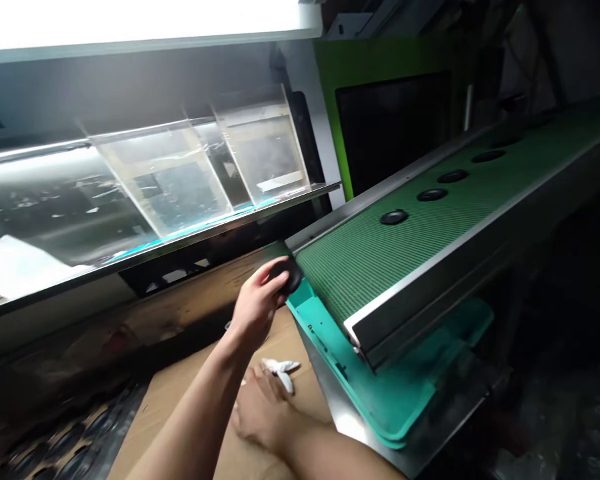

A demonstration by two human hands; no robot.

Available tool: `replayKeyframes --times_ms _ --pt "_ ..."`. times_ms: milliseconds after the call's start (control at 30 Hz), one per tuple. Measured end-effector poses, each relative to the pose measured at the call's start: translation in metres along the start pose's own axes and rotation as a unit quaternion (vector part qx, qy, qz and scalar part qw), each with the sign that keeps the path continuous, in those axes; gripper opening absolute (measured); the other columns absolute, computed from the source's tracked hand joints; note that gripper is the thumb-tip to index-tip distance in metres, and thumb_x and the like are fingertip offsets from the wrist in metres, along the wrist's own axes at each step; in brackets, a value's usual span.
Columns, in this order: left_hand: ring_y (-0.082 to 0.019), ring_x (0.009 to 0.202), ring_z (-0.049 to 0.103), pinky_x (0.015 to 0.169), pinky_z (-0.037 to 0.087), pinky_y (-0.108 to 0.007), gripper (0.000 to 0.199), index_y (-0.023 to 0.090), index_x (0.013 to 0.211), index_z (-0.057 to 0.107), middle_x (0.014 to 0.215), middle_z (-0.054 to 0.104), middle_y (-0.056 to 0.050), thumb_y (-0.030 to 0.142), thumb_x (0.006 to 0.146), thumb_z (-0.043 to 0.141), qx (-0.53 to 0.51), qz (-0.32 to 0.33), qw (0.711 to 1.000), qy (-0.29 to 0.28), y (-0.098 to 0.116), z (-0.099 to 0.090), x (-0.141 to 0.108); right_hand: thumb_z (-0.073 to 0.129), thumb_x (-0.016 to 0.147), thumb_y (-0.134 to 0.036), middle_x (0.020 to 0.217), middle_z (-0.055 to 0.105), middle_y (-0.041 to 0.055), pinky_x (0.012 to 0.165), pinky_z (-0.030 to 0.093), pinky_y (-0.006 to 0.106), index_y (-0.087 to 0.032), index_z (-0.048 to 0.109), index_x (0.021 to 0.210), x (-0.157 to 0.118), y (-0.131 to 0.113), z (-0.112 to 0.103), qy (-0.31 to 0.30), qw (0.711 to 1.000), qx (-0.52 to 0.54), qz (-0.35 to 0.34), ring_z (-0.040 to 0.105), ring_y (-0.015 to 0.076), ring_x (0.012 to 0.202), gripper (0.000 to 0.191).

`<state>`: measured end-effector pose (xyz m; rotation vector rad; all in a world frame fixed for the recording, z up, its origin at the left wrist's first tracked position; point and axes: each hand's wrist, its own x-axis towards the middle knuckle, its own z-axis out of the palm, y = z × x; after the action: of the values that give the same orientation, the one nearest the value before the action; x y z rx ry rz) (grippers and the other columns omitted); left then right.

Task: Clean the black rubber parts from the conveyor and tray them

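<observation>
My left hand pinches a round black disc-shaped part between thumb and fingers, beside the near end of a green conveyor belt. Lower down, over a sheet of cardboard, my right hand is closed around a crumpled white cloth, whose ends stick out past the fingers. Blur softens the right fingers. Several similar black parts lie in a row along the belt.
A teal plastic tray sits under the belt's end. Clear panels stand on a lit shelf at left, below a bright lamp. Dark round pieces lie at lower left. A green-framed machine stands behind the belt.
</observation>
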<state>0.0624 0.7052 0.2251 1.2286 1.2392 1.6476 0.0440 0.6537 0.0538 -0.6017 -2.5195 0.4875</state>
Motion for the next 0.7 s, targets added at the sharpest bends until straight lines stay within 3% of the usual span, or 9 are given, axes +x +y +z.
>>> replayKeyframes --times_ms 133,233,367,433,500,567,700 --pt "-0.008 0.079 0.063 0.063 0.048 -0.015 0.053 0.023 0.119 0.065 0.105 0.069 -0.001 0.019 0.069 0.082 -0.071 -0.095 0.979 0.167 -0.051 -0.128 -0.096 0.055 0.079 -0.033 0.099 0.062 0.013 0.079 0.05 0.043 -0.02 0.068 0.1 -0.007 0.0 -0.01 -0.023 0.999 -0.023 0.011 0.057 0.031 0.096 0.028" --pt "-0.005 0.063 0.057 0.049 0.04 -0.012 0.033 0.015 0.095 0.07 0.083 0.067 0.002 0.016 0.065 0.083 -0.122 -0.117 0.956 0.238 -0.093 -0.179 -0.14 0.056 0.081 -0.032 0.096 0.061 0.0091 0.08 0.049 0.039 -0.023 0.068 0.102 -0.008 0.003 -0.01 0.008 1.0 -0.011 0.023 0.057 0.0269 0.093 0.026" --pt "-0.003 0.052 0.05 0.037 0.025 -0.014 0.021 0.013 0.081 0.066 0.069 0.061 0.004 0.013 0.064 0.078 -0.202 -0.131 0.93 0.278 -0.113 -0.193 -0.151 0.054 0.088 -0.03 0.116 0.057 0.0113 0.095 0.045 0.036 -0.019 0.055 0.13 -0.004 -0.005 -0.013 0.18 0.981 0.075 0.009 0.054 0.0233 0.107 0.043" --pt "-0.004 0.05 0.05 0.036 0.023 -0.014 0.017 0.013 0.083 0.067 0.068 0.061 0.002 0.012 0.068 0.074 -0.249 -0.148 0.92 0.264 -0.114 -0.197 -0.147 0.054 0.091 -0.033 0.122 0.055 0.0119 0.1 0.043 0.035 -0.018 0.056 0.129 -0.003 -0.015 -0.011 0.213 0.97 0.117 -0.019 0.052 0.0224 0.112 0.041" --pt "-0.004 0.047 0.048 0.035 0.023 -0.014 0.012 0.011 0.082 0.066 0.065 0.06 0.001 0.014 0.072 0.071 -0.291 -0.169 0.908 0.252 -0.114 -0.201 -0.143 0.057 0.091 -0.033 0.119 0.056 0.0108 0.098 0.045 0.035 -0.021 0.059 0.125 -0.007 -0.026 -0.006 0.17 0.975 0.132 -0.054 0.054 0.0226 0.11 0.037" --pt "-0.007 0.049 0.053 0.038 0.033 -0.016 0.013 0.011 0.084 0.066 0.066 0.062 -0.001 0.021 0.076 0.069 -0.32 -0.18 0.897 0.247 -0.114 -0.203 -0.143 0.059 0.089 -0.032 0.115 0.057 0.0099 0.094 0.047 0.037 -0.024 0.062 0.124 -0.014 -0.034 0.004 0.108 0.983 0.119 -0.083 0.055 0.0232 0.106 0.035" --pt "-0.022 0.071 0.068 0.064 0.055 -0.031 0.027 0.011 0.091 0.067 0.075 0.068 -0.009 0.037 0.084 0.063 -0.375 -0.188 0.886 0.197 -0.114 -0.2 -0.147 0.061 0.089 -0.03 0.12 0.054 0.01 0.09 0.049 0.037 -0.026 0.06 0.129 -0.021 -0.038 0.02 0.073 0.988 0.078 -0.111 0.053 0.0239 0.105 0.04"
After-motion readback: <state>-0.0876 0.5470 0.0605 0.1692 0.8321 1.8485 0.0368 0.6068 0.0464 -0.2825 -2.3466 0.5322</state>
